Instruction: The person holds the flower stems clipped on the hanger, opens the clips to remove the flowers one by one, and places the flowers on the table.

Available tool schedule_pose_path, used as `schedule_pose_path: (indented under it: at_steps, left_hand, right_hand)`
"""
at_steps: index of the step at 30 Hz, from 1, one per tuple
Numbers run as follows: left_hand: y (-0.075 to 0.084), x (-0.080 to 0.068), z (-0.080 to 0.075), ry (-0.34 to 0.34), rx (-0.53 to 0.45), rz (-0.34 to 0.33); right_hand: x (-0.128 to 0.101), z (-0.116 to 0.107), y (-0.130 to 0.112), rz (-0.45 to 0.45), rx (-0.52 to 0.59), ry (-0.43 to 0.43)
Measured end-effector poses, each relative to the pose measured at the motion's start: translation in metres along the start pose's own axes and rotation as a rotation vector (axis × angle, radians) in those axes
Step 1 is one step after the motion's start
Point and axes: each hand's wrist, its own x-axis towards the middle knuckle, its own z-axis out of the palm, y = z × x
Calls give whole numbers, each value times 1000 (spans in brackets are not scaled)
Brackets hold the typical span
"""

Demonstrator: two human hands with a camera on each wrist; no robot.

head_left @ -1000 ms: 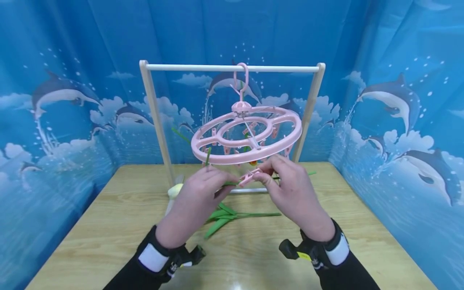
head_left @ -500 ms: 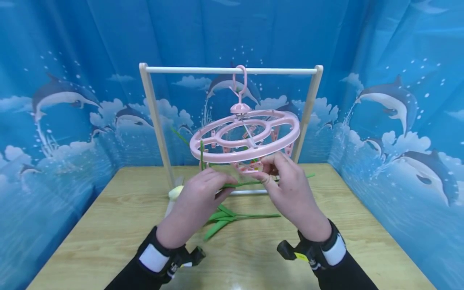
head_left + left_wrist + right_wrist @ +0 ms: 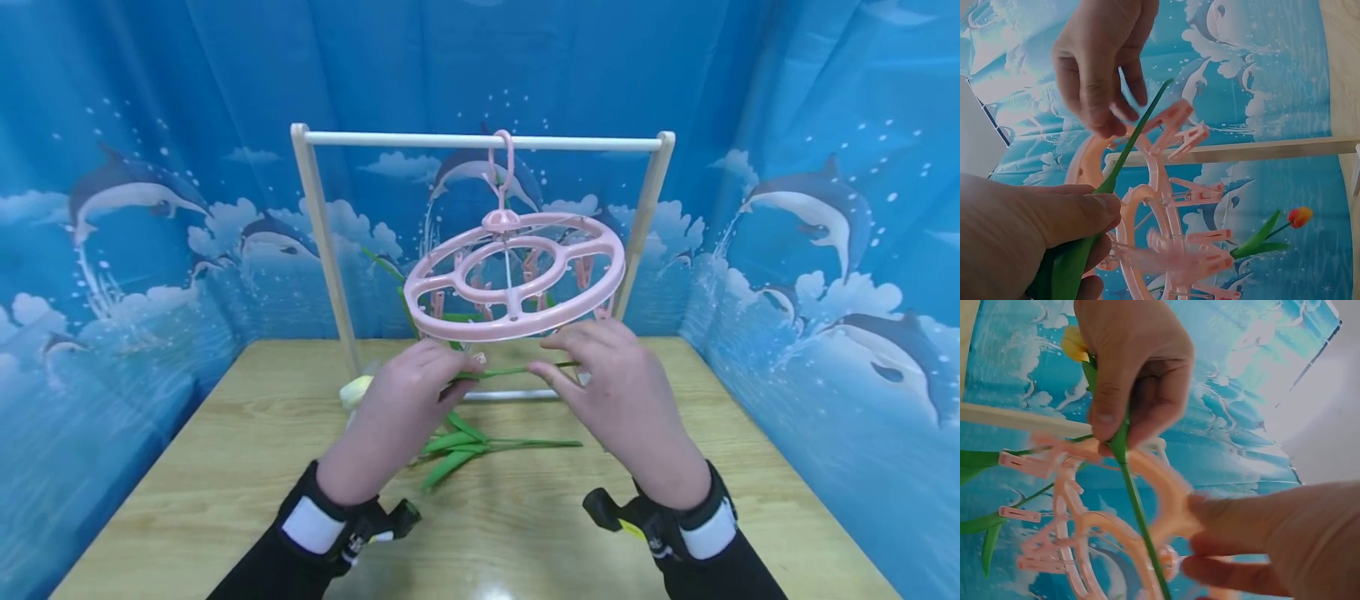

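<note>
Left hand (image 3: pixel 397 408): grasping a yellow-headed, green-leaved, artificial-looking tulip (image 3: pixel 1120 449), pinched between thumb and curled fingers where leaves meet stem.
Yellow-headed tulip: held up off the wood-grained tabletop (image 3: pixel 720 500), by the low near edge of the round pink plastic hanger (image 3: pixel 517 325), with its thin green stem (image 3: pixel 1142 519) pointing toward the other hand.
Right hand (image 3: pixel 618 392): released, with loosely extended fingers near stem and hanger; impossible to confirm contact with either.
Weight of tulip: probably very light, needing only a fingertip pinch.
Stiffness of tulip: likely springy along the stem, floppy in the leaves, soft and easily dented at the head.
Slip of tulip: probably slight, though prone to roll between thumb and finger on so slim a stem.
Best hold: at the leaf joint for control, or on the bare stem; never by the head.
Hanger: hung tilted from a white rod (image 3: pixel 412 138); likely to swing at a touch, so best steadied by the rim.
Pink plastic clips (image 3: pixel 1210 236): dangling below the hanger, probably light and springy; close to a red-and-yellow tulip (image 3: pixel 1300 217).
Second green-leaved stem (image 3: pixel 453 442): lying on the tabletop, with no head visible; best lifted by the bare end.
</note>
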Motion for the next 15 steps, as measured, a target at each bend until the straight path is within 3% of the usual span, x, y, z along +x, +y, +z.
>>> schedule_pose_path:
  at_steps: [5, 15]
  left_hand:
    - [-2, 1, -2, -1, 10, -2]
    - [-3, -1, -2, -67, 16, -32]
  right_hand:
    - [-1, -6, -3, 54, -106, -142]
    - [-1, 0, -8, 174, -99, -435]
